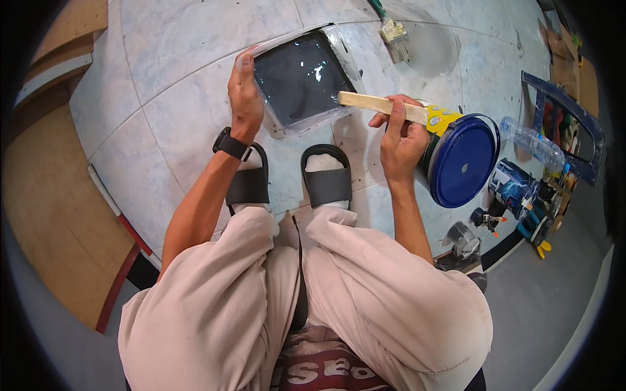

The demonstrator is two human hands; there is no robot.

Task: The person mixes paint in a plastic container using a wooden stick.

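Observation:
On the tiled floor sits a square clear plastic tub point(282, 130) holding dark grey, glossy liquid point(302, 78). My left hand point(245, 98) grips the tub's left rim, thumb on top and the other fingers largely hidden. A flat wooden stick point(375, 102) is pinched in my right hand point(403, 140). Its far end is pale and reaches over the tub's right edge, above the liquid. Just right of that hand stands a paint bucket point(443, 120) with a dark blue lid point(464, 161), its label yellow.
A paint-crusted brush point(394, 39) with a green handle lies beyond the tub. At right are a plastic bottle point(538, 144), a blue can point(513, 182), a dark blue frame point(567, 91) and tools. Wooden boards point(62, 208) line the left. My sandals point(327, 176) are close to the tub.

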